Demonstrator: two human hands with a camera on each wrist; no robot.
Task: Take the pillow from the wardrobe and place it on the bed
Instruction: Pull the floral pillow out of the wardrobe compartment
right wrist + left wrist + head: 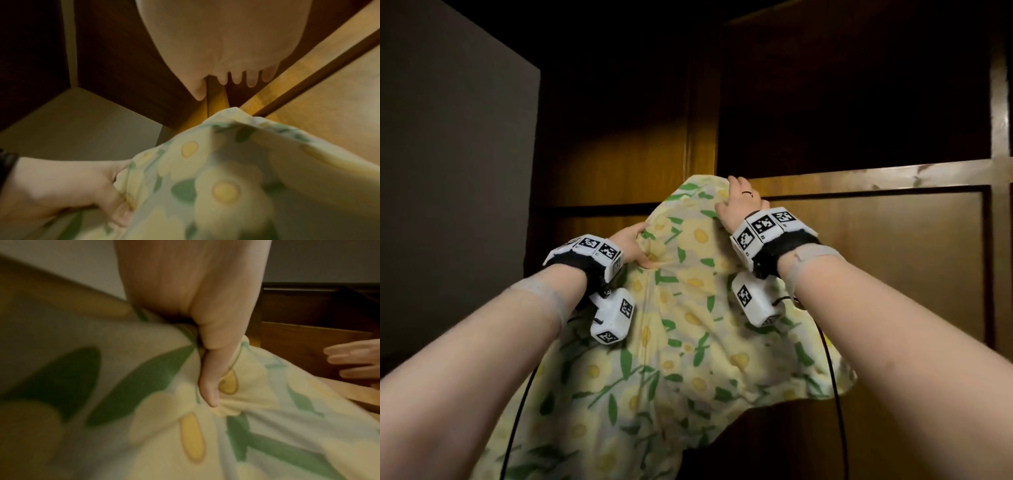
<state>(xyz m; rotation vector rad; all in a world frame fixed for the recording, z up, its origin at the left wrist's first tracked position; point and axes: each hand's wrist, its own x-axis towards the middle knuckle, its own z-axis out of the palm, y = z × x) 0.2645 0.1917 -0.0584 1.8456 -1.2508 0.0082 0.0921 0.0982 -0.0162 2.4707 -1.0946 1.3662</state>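
- Pillow in a pale yellow cover printed with green leaves and yellow-centred flowers, held up between both hands in front of the wardrobe, its top corner level with the right hand, its lower part hanging down past both forearms.
- Seen from the left wrist, same pillow bunched into folds right at the thumb; seen from the right wrist, its upper edge just below the fingers.
- Left hand gripping the pillow's left edge, thumb pressed into the cloth, fingers curled behind it; thumb clearly dug into a pinch of fabric in the left wrist view; also seen from the right wrist, closed on the cover's edge.
- Right hand at the pillow's top corner, fingers spread and fairly straight, a ring on one finger; from the right wrist, fingers extended and relaxed above the cloth, gripping nothing; whether touching the pillow, cannot tell.
- Right hand also showing at the edge of the left wrist view, fingers straight, beyond the pillow's corner.
- White marker-printed bands with small boxes on both wrists, black cables trailing down below them.
- Beyond the hands, brown wooden wardrobe panels and a dark open compartment above.
- Left of the left hand, a plain grey surface.
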